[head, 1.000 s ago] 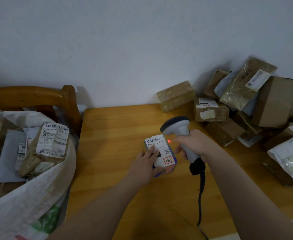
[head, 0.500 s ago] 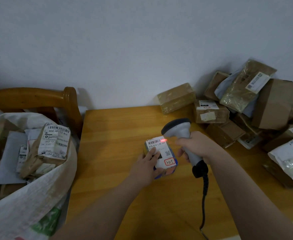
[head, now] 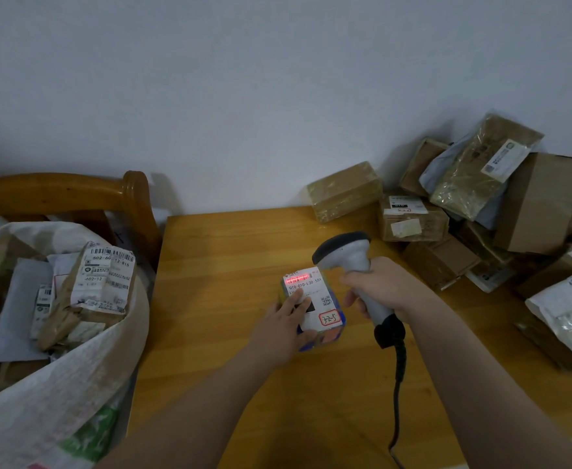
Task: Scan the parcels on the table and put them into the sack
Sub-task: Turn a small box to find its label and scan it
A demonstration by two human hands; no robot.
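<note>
- While the red scan line (head: 298,277) lay across the barcode at the far end of its label (head: 306,296), the small parcel (head: 315,308) sat on the table (head: 223,265), with the left hand (head: 284,323) resting on its near-left part.
- The left hand's fingers (head: 296,299) lay flat and extended on the label, pressing rather than gripping. Risk: their tips were just short of the barcode, and a small creep forward would likely mask bars and spoil the read.
- The right hand (head: 379,287), just right of the small parcel, was wrapped round the handle of the scanner (head: 345,250), whose head pointed down at the label. Risk: a tilt of the wrist would probably throw the line off the barcode.
- The cable (head: 397,374) trailed from the scanner towards the table edge, near-right of the small parcel. Risk: it might snag or drag during the transfer.
- The sack (head: 58,374) stood well to the left of the small parcel, off the table and already heaped. Risk: a loosely dropped parcel could slide off the heap.
- The pile of parcels (head: 480,214), far-right of the small parcel, was stacked unevenly. Risk: a careless pull could topple it.
- Whether the read had registered could not be told.
</note>
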